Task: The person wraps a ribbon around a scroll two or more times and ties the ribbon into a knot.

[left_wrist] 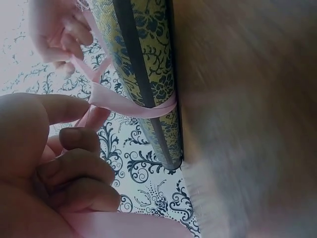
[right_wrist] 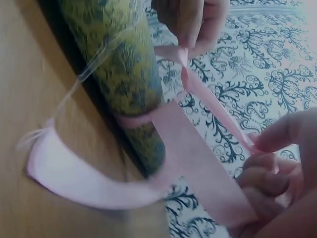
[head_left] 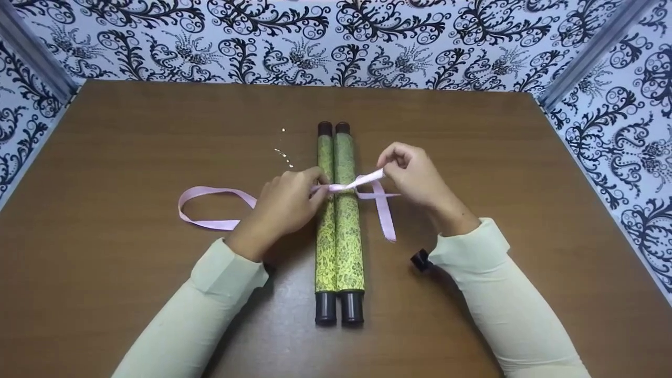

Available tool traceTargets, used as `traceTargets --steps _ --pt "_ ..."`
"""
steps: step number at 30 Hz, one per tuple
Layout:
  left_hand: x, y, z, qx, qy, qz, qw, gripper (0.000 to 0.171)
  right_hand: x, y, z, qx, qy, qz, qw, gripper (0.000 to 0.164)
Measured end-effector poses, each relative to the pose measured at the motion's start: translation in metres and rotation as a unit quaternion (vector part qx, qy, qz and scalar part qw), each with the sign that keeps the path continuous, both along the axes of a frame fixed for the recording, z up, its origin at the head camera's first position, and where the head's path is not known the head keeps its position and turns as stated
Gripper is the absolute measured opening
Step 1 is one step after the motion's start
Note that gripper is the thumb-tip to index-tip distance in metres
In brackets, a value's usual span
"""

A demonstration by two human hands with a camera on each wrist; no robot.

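Note:
Two yellow-green floral scroll rolls (head_left: 349, 247) with dark end caps lie side by side on the table. A pink ribbon (head_left: 386, 218) wraps round them near the middle. My left hand (head_left: 289, 202) pinches the ribbon between thumb and index finger, over the left roll. To the right of the rolls, my right hand (head_left: 417, 176) pinches a ribbon end and holds it raised and taut. In the right wrist view, a second, frayed ribbon end (right_wrist: 84, 176) hangs loose beside the roll (right_wrist: 116, 59). A wide ribbon loop (head_left: 202, 223) lies left of my left hand.
The brown wooden table (head_left: 131, 294) spreads round the rolls. Small pale flecks (head_left: 284, 154) lie left of their upper part. A small black object (head_left: 420, 260) sits by the right cuff. Black-and-white patterned panels (head_left: 294, 42) border the table's back and sides.

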State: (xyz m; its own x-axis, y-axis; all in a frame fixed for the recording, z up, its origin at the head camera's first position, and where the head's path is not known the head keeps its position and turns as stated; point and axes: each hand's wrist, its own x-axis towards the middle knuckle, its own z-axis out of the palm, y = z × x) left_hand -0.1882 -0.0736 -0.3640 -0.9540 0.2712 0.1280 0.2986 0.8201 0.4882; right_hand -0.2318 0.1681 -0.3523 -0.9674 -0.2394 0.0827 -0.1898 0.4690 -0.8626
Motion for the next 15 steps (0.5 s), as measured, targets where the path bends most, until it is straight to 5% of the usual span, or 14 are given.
traceTargets --steps 6,15 --pt "0.0 -0.004 0.001 -0.014 -0.012 0.007 0.9998 0.019 -0.005 0.016 0.002 0.155 0.019 0.011 0.988 0.032" --pt "-0.002 -0.009 0.003 -0.04 -0.029 0.015 0.9987 0.027 -0.014 0.04 0.002 0.194 -0.023 -0.003 0.981 0.045"
